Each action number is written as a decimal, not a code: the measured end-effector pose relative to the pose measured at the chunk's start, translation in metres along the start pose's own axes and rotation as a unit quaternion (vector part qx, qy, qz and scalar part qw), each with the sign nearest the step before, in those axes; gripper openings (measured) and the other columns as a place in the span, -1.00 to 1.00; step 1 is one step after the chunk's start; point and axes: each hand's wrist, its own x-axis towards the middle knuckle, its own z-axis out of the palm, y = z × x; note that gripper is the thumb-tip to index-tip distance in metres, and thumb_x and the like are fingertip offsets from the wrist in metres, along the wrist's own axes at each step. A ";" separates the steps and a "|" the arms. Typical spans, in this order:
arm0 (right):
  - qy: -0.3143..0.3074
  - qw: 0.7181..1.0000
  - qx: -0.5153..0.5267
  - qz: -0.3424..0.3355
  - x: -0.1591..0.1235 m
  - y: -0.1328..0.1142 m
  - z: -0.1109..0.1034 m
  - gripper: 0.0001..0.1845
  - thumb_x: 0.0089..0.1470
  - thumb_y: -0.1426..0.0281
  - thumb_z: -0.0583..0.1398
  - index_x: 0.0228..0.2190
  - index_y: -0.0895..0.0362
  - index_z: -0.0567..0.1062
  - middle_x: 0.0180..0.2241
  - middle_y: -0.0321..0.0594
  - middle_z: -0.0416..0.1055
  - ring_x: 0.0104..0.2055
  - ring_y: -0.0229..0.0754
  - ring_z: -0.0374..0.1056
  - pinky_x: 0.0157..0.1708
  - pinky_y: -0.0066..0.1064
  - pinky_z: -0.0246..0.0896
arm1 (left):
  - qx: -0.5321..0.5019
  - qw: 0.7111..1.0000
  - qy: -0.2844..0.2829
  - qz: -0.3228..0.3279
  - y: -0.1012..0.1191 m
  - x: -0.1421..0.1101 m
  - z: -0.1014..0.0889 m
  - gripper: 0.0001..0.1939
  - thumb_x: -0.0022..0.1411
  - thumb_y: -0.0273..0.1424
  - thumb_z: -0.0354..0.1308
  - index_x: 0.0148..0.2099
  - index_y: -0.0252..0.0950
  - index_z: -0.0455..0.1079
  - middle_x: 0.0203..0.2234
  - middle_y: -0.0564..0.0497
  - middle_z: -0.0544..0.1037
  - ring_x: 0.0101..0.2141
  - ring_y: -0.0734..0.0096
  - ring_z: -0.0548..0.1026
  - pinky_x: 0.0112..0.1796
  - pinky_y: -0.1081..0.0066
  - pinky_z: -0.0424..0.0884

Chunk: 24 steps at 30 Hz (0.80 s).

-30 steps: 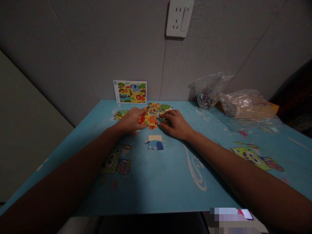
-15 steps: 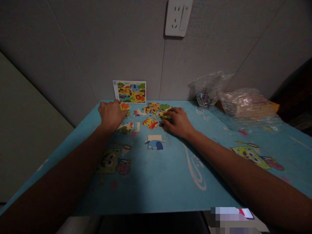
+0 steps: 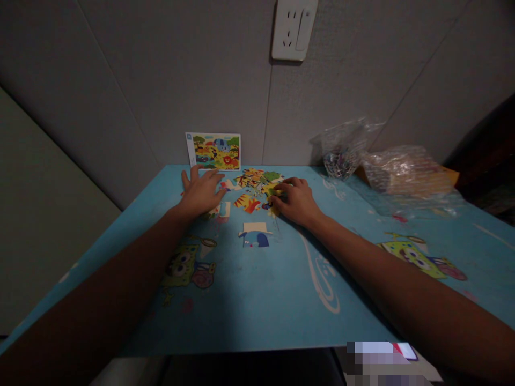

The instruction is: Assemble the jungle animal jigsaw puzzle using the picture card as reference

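1. Left of centre in my feed, the left hand [image 3: 202, 193] is palm down with fingers spread; I see nothing gripped, and can't tell whether it touches the pieces beneath.
2. At mid-frame, the right hand [image 3: 296, 201] has half-curled fingers at the right edge of the heap of multicoloured, flat jigsaw pieces [image 3: 252, 179]; I can't tell whether one is pinched.
3. Nearer the viewer, apart from the heap, lies a blue-and-cream piece with an animal face [image 3: 256, 237].
4. My worry: a sweep of the left fingers could knock the white-bordered animal-scene card [image 3: 217, 152] leaning on the wall, and dragging the right could scatter or flip overlapping pieces.
5. Upper right, crumpled clear plastic bags [image 3: 341, 161] sit well apart.
6. The card's blue corner mark is too small to read. The light-blue tablecloth [image 3: 257, 305] carries SpongeBob-like prints; I can read no words.
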 end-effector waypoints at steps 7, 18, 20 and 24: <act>-0.001 1.000 0.004 -0.012 -0.001 -0.003 0.000 -0.61 0.13 0.22 0.20 -0.08 0.16 0.60 0.01 0.09 0.42 0.05 0.19 0.23 -0.01 0.00 0.19 | -0.015 0.999 -0.048 0.001 0.004 0.005 0.002 -0.60 0.26 -0.19 0.10 0.04 -0.19 0.56 -0.05 -0.18 0.60 0.12 -0.24 0.26 0.12 -0.30 0.02; -0.017 1.000 0.007 -0.006 0.000 -0.004 -0.003 -0.59 0.15 0.21 0.19 -0.05 0.16 0.59 0.03 0.09 0.41 0.07 0.19 0.23 0.00 0.00 0.19 | -0.020 1.000 -0.019 0.001 0.008 0.003 0.001 -0.34 0.15 -0.23 0.21 0.28 -0.30 0.31 0.01 -0.23 0.45 0.10 -0.13 0.34 0.20 -0.17 0.04; -0.021 1.000 0.008 -0.008 0.000 -0.003 -0.003 -0.59 0.15 0.21 0.19 -0.04 0.15 0.58 0.02 0.08 0.42 0.07 0.18 0.24 0.01 -0.01 0.19 | -0.041 0.999 -0.016 0.020 0.010 0.004 0.000 -0.35 0.16 -0.33 0.20 0.30 -0.31 0.28 0.00 -0.21 0.41 0.09 -0.04 0.35 0.20 -0.09 0.11; -0.028 0.999 0.010 -0.023 0.001 -0.003 -0.003 -0.59 0.15 0.21 0.18 -0.04 0.15 0.57 0.02 0.07 0.43 0.06 0.17 0.26 0.02 -0.01 0.19 | -0.104 0.993 0.007 0.045 0.013 0.004 -0.003 -0.48 0.17 -0.44 0.17 0.20 -0.32 0.38 -0.09 -0.15 0.43 0.02 0.07 0.40 0.10 0.11 0.33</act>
